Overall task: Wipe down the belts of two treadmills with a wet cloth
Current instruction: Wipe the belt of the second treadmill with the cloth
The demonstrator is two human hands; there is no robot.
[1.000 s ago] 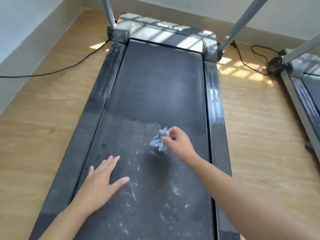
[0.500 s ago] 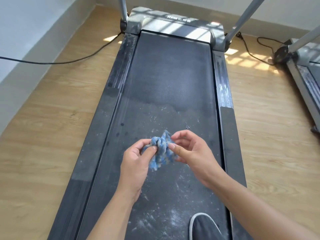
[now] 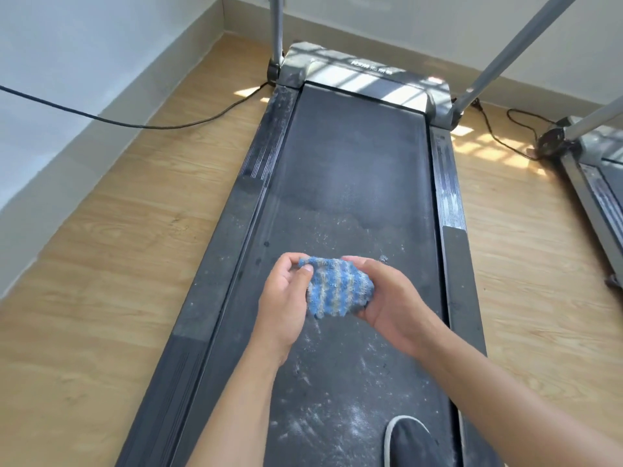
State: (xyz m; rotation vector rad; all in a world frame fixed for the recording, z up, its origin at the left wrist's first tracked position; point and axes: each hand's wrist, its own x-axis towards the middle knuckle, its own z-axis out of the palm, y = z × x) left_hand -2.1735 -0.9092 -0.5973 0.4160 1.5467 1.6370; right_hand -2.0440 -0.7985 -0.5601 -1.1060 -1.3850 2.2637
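Head view, looking down the length of a treadmill (image 3: 215,298)

- cloth (image 3: 337,288): small, blue with pale stripes, bunched; held in the air between both hands, above the nearer half of the belt (image 3: 354,170) and clear of it
- left hand (image 3: 286,298): at the cloth's left edge; fingers (image 3: 306,274) curled, thumb pinching the upper left corner against them
- right hand (image 3: 387,305): cupped under and round the cloth's right side; fingers (image 3: 357,262) curled over its far edge, holding it
- belt: black; far half evenly dull with dust, near half strewn with white specks and smears
- rails (image 3: 448,197): dark, ribbed, one on each side of the belt, dusty
- motor cover (image 3: 337,67): grey, at the far end of the belt, patched with sunlight
- uprights (image 3: 505,55): two grey tubes rising from the cover's corners
- shoe (image 3: 409,443): dark with a white edge, toe standing on the belt at bottom right, beside the right rail
- second treadmill (image 3: 593,183): at the right edge, well apart from the first; only a front corner, one rail and an upright show
- cable (image 3: 151,125): black, running from the left along the wall (image 3: 67,62) and down to the first machine's front left corner
- looped cable (image 3: 495,136): black, lying on the floor (image 3: 101,298) between the two machines
- floor: light wood planks, pale skirting at the walls
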